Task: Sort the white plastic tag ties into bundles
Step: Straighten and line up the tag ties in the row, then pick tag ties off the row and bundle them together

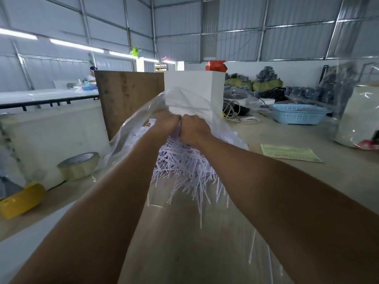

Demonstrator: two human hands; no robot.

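- Tan desk (276,181) runs from the near edge to the far wall, carrying everything below.
- Clear bag (131,138) lies open along the middle of the desk, its far end lifted and bunched.
- White ties (184,167) spill in a loose heap inside the bag near the desk's middle, a few strays lying toward the near edge.
- Brown board (127,99) stands upright at the far left, beside a white box (194,85).
- Blue basket (297,114) sits toward the far right edge.
- Green paper (289,152) lies flat on the right side.
- Tape roll (79,166) rests by the left edge, a yellow roll (22,199) nearer.
- Left hand (166,124) and right hand (193,130) touch each other, fingers curled tight, gripping the bag's bunched plastic above the ties.
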